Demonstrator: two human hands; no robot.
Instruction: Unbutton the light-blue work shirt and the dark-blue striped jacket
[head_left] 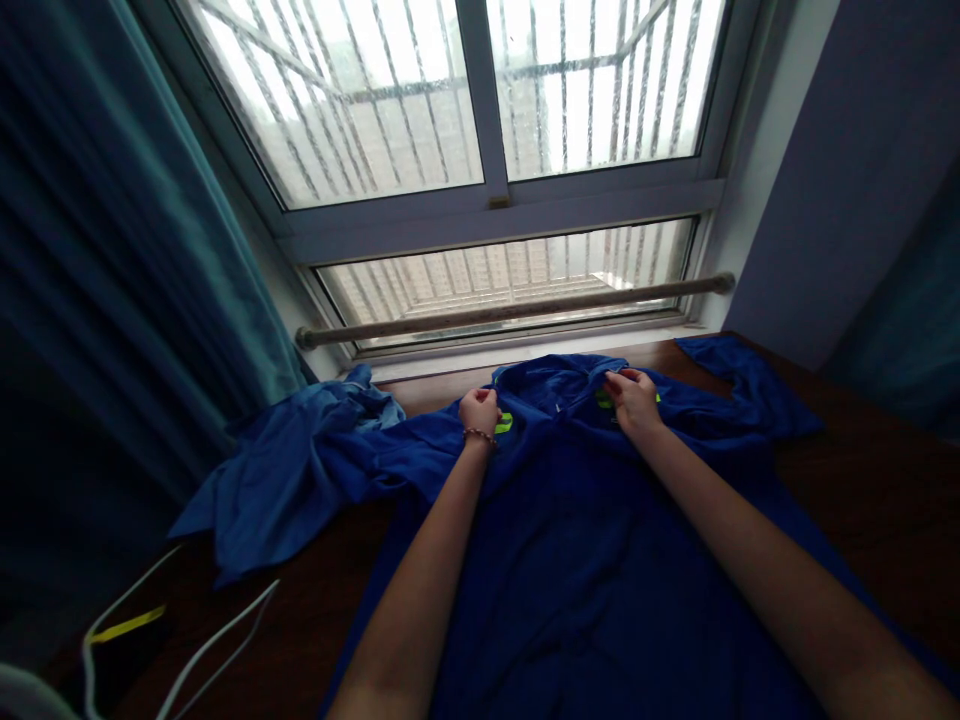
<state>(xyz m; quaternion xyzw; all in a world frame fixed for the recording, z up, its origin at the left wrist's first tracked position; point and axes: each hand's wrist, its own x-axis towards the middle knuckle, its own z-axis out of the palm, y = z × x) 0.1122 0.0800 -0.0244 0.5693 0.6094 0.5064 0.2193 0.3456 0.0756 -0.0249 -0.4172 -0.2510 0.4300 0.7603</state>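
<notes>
A dark blue long-sleeved shirt [600,560] lies spread out, its collar end toward the window and its body toward me. Bright yellow-green patches mark the chest near each shoulder. My left hand [480,410] pinches the cloth at the left side of the neckline; a beaded bracelet circles that wrist. At the right side of the neckline, my right hand [631,396] is closed on the fabric between thumb and fingers. One sleeve bends out to the right. Folds hide the inside of the collar.
Beneath the shirt is a dark wooden surface [862,490]. A lighter blue crumpled cloth [352,405] lies at the left by a teal curtain [202,220]. White cables [217,640] and a yellow strip [129,625] are at lower left. A horizontal rail [517,312] crosses the barred window.
</notes>
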